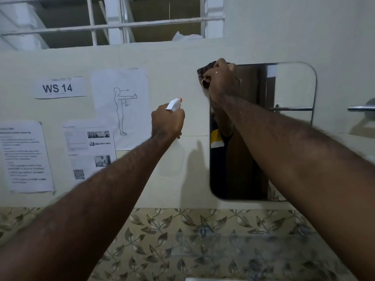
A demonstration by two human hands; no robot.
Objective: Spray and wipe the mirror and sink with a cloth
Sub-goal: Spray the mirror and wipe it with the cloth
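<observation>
Right hand (221,82) presses dark cloth (204,75) on mirror (292,126) top-left corner. Left hand (167,121) fisted around white spray bottle (172,151), left of mirror. Cream wall (178,57), papers (119,106) left, leaf-pattern tiles (162,240) below.

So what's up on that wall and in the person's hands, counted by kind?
Paper sheets taped to the wall: 4
Rounded rectangular wall mirror: 1
White plastic spray bottle with red nozzle tip, in left hand: 1
Dark patterned cloth, in right hand: 1
Total: 7
</observation>
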